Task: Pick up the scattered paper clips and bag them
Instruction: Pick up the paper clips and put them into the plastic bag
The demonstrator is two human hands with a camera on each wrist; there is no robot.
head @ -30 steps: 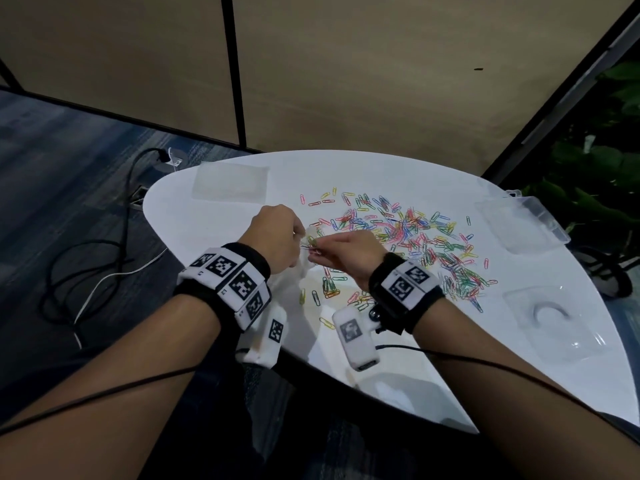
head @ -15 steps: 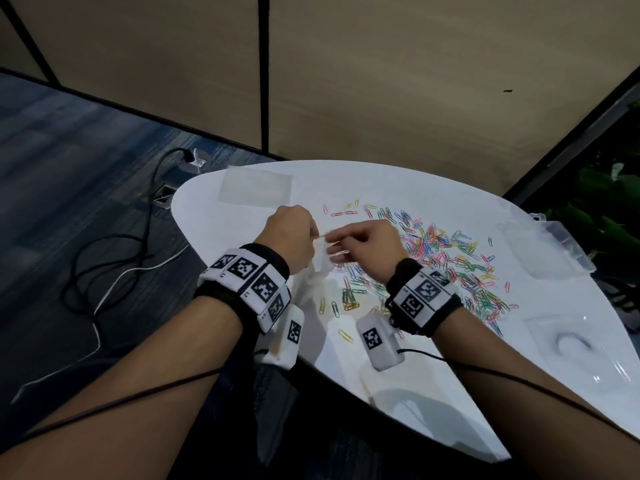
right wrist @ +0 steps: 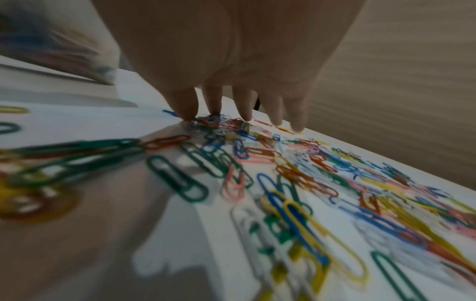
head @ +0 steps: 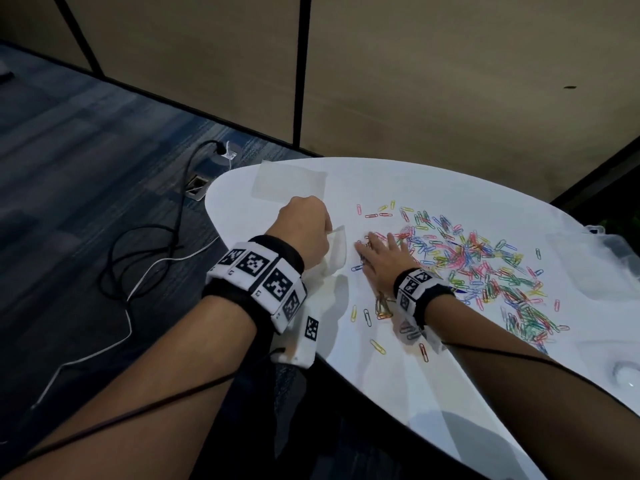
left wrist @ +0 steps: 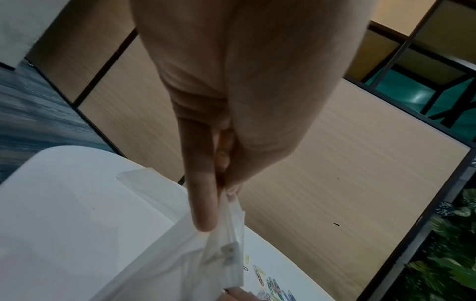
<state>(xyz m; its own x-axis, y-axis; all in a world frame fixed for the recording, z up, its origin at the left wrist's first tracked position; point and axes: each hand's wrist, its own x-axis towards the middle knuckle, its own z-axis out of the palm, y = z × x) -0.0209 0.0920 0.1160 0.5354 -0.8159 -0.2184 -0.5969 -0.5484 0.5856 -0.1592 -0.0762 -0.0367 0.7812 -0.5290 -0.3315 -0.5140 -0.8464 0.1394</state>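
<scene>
Many coloured paper clips [head: 474, 268] [right wrist: 296, 183] lie scattered over the white table [head: 433, 188]. My left hand [head: 306, 230] [left wrist: 221, 191] pinches the top edge of a small clear plastic bag [head: 334, 252] [left wrist: 195, 262], which hangs just above the table left of the pile. My right hand [head: 379, 254] [right wrist: 242, 116] lies flat on the left edge of the pile, fingers spread and straight. Its fingertips [right wrist: 189, 116] touch a cluster of clips. A few stray clips [head: 377, 346] lie near the front edge.
An empty clear bag [head: 289, 183] lies flat at the table's far left. Clear plastic containers [head: 595, 261] sit at the right, and another clear tray [head: 623, 372] near the right front. Cables [head: 145, 258] run over the carpet on the left. Wall panels stand behind.
My right hand left the bag's mouth and dropped flat onto the clip pile to the right. My left hand still holds the bag. The head view shifted closer and leftward.
</scene>
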